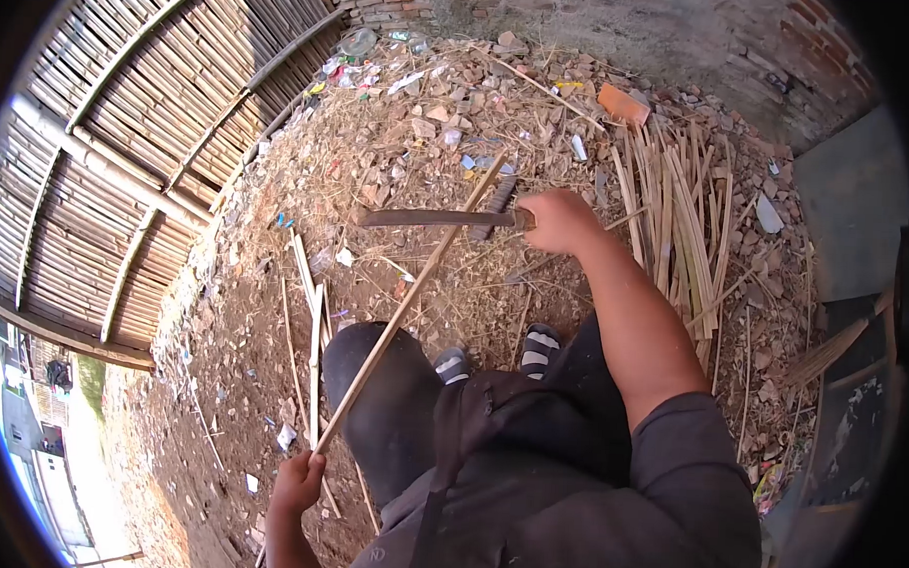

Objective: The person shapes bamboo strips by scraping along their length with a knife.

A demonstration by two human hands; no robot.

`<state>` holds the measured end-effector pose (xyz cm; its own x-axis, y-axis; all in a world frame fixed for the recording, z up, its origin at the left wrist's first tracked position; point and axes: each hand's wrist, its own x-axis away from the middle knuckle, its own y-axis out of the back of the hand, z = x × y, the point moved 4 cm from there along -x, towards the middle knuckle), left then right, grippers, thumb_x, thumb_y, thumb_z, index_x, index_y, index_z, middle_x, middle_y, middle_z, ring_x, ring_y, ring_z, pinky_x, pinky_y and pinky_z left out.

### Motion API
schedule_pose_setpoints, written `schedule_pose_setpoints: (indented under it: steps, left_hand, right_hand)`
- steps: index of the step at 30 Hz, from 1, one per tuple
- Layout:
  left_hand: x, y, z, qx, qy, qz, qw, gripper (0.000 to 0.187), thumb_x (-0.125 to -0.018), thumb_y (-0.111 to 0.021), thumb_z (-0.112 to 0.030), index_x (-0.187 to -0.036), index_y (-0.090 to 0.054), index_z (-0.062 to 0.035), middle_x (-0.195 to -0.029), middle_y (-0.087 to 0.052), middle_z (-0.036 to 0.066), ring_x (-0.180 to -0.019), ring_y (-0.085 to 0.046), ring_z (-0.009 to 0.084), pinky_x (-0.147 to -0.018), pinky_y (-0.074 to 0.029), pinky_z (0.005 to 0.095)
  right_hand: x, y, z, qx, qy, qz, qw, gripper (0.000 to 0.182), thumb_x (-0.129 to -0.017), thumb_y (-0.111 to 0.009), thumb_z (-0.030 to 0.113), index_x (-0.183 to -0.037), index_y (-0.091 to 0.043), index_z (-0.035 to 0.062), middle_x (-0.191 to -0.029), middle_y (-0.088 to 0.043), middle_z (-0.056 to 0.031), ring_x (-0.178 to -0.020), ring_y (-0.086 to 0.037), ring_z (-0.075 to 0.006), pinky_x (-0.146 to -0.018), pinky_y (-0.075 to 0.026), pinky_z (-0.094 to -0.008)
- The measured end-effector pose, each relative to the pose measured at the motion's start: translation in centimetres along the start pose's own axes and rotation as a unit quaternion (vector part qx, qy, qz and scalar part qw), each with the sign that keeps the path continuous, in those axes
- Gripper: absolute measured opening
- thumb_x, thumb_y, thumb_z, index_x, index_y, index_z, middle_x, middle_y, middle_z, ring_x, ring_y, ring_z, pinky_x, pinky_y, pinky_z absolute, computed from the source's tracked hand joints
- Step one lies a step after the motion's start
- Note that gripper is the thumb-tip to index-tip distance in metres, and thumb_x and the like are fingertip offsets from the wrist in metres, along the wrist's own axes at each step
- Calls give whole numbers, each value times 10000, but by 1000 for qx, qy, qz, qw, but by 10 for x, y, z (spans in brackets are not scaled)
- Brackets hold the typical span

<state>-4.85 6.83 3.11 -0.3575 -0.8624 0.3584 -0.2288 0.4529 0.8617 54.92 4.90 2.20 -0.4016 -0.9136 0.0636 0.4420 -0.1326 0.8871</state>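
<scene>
A woven bamboo fence point(129, 142) runs along the left side of the littered dirt ground point(241, 377). Just right of it, several split bamboo strips point(308, 309) lie loose on the ground. The left hand point(297, 484), low near the bottom edge of the view, is closed in a fist around the near end of a long bamboo stick point(409, 292), which slants up and to the right across the person's dark-trousered knee point(385, 402) toward the rubble. The right hand point(557, 222) is clenched around the handle of a machete point(432, 219), whose blade points left and crosses the stick near its far end, touching or almost touching it. Two striped sandals point(542, 349) show below. Farther right, a bundle of bamboo slats point(682, 217) lies spread over the debris, near a broken brick point(623, 105).
</scene>
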Motion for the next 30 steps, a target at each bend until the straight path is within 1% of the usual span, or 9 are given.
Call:
schedule_pose_setpoints:
  steps: [6, 8, 11, 14, 15, 18, 21, 25, 30]
  left_hand:
    - [23, 4, 26, -55, -23, -55, 997, 346, -995, -574, -310, -822, -625, -14, -674, -613, 238, -661, -618, 460, -623, -473, 529]
    - [27, 3, 20, -41, -28, -53, 997, 346, -993, -578, -312, -828, -626, -11, -668, -607, 240, -661, -616, 466, -624, -471, 529]
    - [22, -8, 23, 20, 15, 2, 1000, 395, -1022, -565, -356, -853, -633, -6, -620, -589, 135, -592, -597, 280, -595, -466, 433]
    - [15, -18, 28, 128, 45, 61, 989, 433, -1053, -528, -387, -847, -623, -18, -653, -571, 31, -620, -534, 153, -601, -452, 361]
    - [13, -21, 30, 169, 52, 80, 981, 445, -1063, -515, -396, -843, -618, -23, -672, -563, -3, -638, -510, 116, -606, -446, 339]
    - [6, -22, 19, 170, 62, 119, 976, 451, -1076, -491, -402, -848, -612, -32, -720, -563, -28, -674, -498, 101, -627, -446, 315]
    - [-1, -32, 12, 200, 56, 146, 967, 450, -1073, -496, -403, -853, -614, -29, -711, -566, -21, -674, -508, 101, -626, -446, 313]
    - [-6, -36, -3, 184, 41, 121, 975, 412, -1064, -520, -393, -915, -638, -28, -700, -569, -3, -671, -509, 107, -625, -450, 324]
    - [-7, -23, -40, 61, -63, -37, 995, 339, -1036, -554, -345, -944, -616, -25, -703, -626, 148, -642, -617, 300, -619, -482, 441]
  right_hand:
    - [-21, -10, -82, -138, -152, -144, 968, 275, -780, -674, 193, -993, -660, 20, -900, -699, -181, -863, -683, -354, -778, -515, -451]
    - [-17, -7, -77, -188, -130, -149, 962, 328, -801, -702, 229, -1048, -666, 16, -922, -702, -166, -865, -682, -331, -790, -510, -448]
    - [-16, -5, -60, -201, -83, -156, 963, 405, -798, -746, 267, -1097, -674, 4, -917, -699, -169, -859, -680, -315, -774, -510, -442]
    - [-6, 1, -26, -186, -20, -122, 975, 437, -792, -741, 282, -1175, -710, 74, -963, -723, -185, -923, -702, -348, -816, -538, -436]
    - [-5, 0, -17, -175, 13, -102, 979, 378, -804, -748, 310, -1118, -727, 101, -911, -723, -164, -883, -704, -351, -796, -543, -450]
    - [3, -11, 21, -80, 93, -34, 992, 308, -781, -744, 282, -1038, -723, 113, -870, -719, -146, -859, -701, -355, -764, -543, -474]
    - [14, -24, 56, 42, 146, 69, 986, 258, -751, -727, 232, -980, -709, 114, -861, -717, -137, -859, -696, -363, -755, -543, -493]
    - [9, -32, 52, 1, 164, 59, 985, 252, -723, -707, 192, -970, -706, 141, -850, -711, -141, -853, -701, -358, -754, -548, -496]
    - [-5, -48, 23, -31, 110, 27, 993, 246, -717, -697, 188, -960, -706, 150, -849, -704, -156, -855, -702, -362, -760, -552, -502]
